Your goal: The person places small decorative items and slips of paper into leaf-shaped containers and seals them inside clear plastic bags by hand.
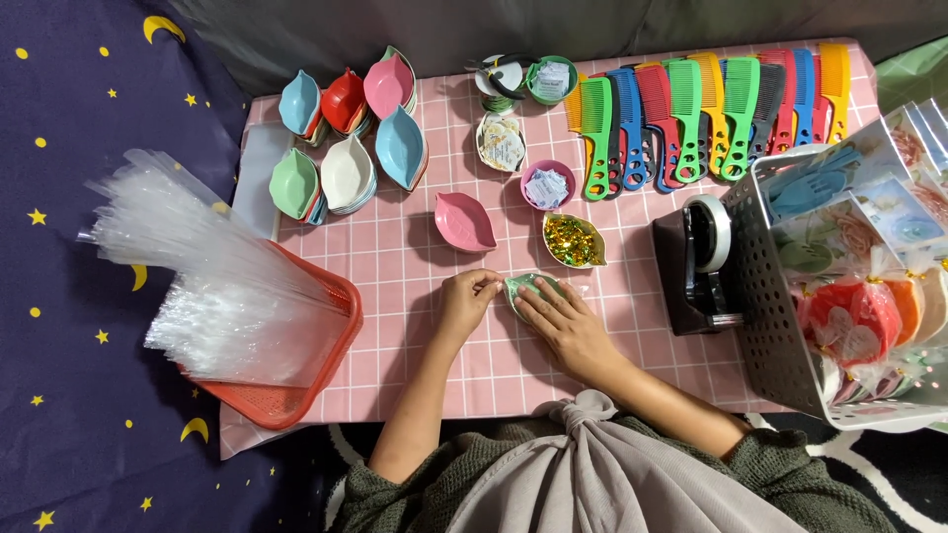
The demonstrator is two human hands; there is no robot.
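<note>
Glossy clear plastic wrap [538, 288] is crinkling w/ shine under the right hand [565, 321]. Beside it, the smooth pink leaf dish [464, 221] is looking like matt plastic; gold sequins [573, 240] are glittering; the checked tablecloth [395, 286] is looking smooth, slightly shiny.

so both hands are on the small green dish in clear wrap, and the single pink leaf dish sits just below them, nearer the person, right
Not quite. Both hands, left hand and right hand, are on the wrapped green dish, but the single pink leaf dish sits above them, farther from the person. The head view shows it.
</note>
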